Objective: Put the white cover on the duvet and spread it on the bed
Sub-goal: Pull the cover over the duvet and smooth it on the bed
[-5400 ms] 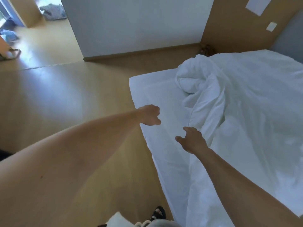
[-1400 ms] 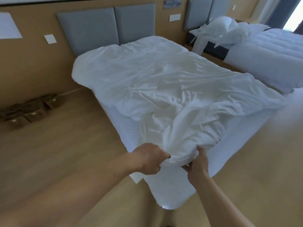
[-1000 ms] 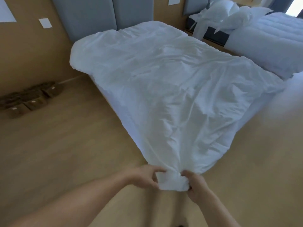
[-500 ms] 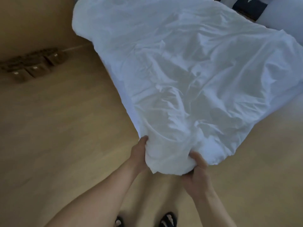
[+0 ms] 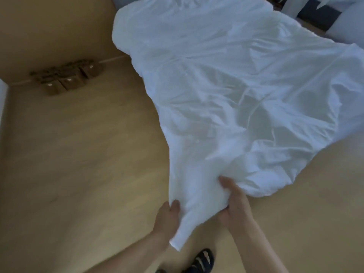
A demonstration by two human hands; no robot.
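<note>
Finding: since half a second ago the covered duvet (image 5: 236,85) has slackened and billowed. Its near corner now hangs lower, past the wrists, in the lower centre of the frame. A second ago the cloth was drawn taut towards the person.

Both hands grip that corner. The left hand (image 5: 167,217) pinches its left edge, thumb on top, other fingers hidden behind the cloth. The right hand (image 5: 235,207) has thumb above and fingers curled beneath, clamped on a bunched fold.

Judgement: the cover appears on, and the spreading is in hand but unfinished.

The duvet runs from top centre to lower centre, overhanging the floor (image 5: 78,154) at centre right. The bed beneath is hidden.

Bare floor lies open at left. Brown boxes (image 5: 65,79) sit at upper left and a second bed (image 5: 350,30) at upper right. A sandal (image 5: 201,260) is near the hanging corner.
</note>
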